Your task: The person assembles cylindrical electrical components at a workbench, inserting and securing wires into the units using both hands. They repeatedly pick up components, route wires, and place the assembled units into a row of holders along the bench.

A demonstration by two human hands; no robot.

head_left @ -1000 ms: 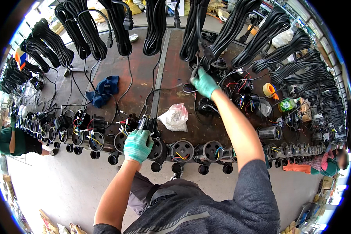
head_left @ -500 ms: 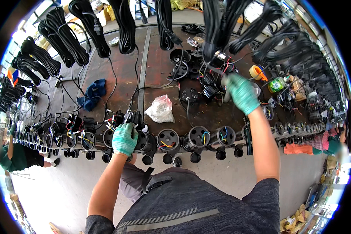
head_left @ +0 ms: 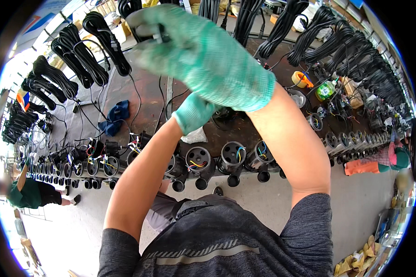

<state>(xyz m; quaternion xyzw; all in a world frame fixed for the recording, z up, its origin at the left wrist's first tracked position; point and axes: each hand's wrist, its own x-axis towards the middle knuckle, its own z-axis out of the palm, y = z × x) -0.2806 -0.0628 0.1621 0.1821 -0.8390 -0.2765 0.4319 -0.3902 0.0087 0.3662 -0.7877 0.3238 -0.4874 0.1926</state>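
Observation:
My right hand [head_left: 212, 60], in a green knit glove, is raised high over the table, close to the camera. Its fingers are smeared by motion; a small dark shape shows between them, which I cannot make out. Below it my left hand [head_left: 192, 113], gloved too, reaches over the table, its fingers hidden behind the right hand. Under the left hand a clear plastic bag [head_left: 196, 135] of whitish contents partly shows. Nearer to me stand round black housings, one with red and yellow wires [head_left: 199, 159], another with blue and yellow-green wires [head_left: 234, 156].
Coiled black cables [head_left: 107, 44] hang along the table's far side. A blue cloth [head_left: 114, 117] lies left on the brown tabletop [head_left: 145, 104]. An orange tape roll [head_left: 301, 79] and a green-labelled bottle [head_left: 326, 90] are at right. A person [head_left: 27, 189] stands far left.
My right hand has moved left and up toward the camera, away from the wired parts. My left hand has left the housings at the near edge and moved forward and right.

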